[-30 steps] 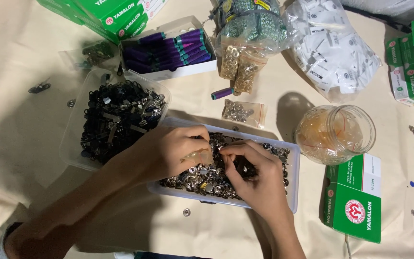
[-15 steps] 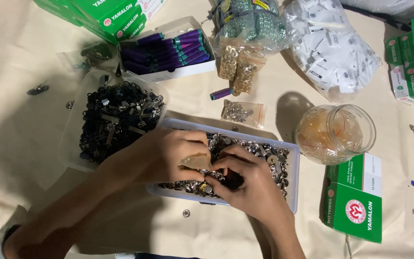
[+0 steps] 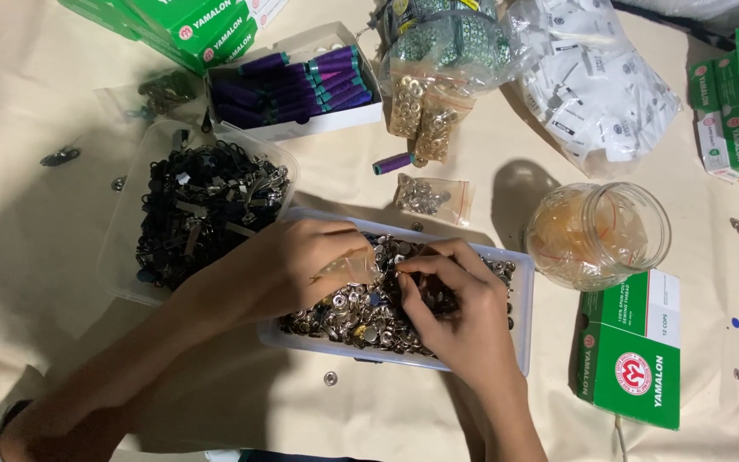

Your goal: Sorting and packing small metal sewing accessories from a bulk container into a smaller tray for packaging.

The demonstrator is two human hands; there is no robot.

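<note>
In the lower middle of the frame, a small clear bag [image 3: 348,269] is pinched shut in the left hand [image 3: 301,265] over the white tray [image 3: 519,338] of metal snaps [image 3: 361,312]. The right hand [image 3: 451,299] is closed on a few snaps. They look small, hard and slippery, best pinched with fingertips.

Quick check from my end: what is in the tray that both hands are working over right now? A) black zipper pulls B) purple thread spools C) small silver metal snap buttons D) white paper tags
C: both the left hand and the right hand are in the white tray, which is filled with small silver snap buttons.
</note>
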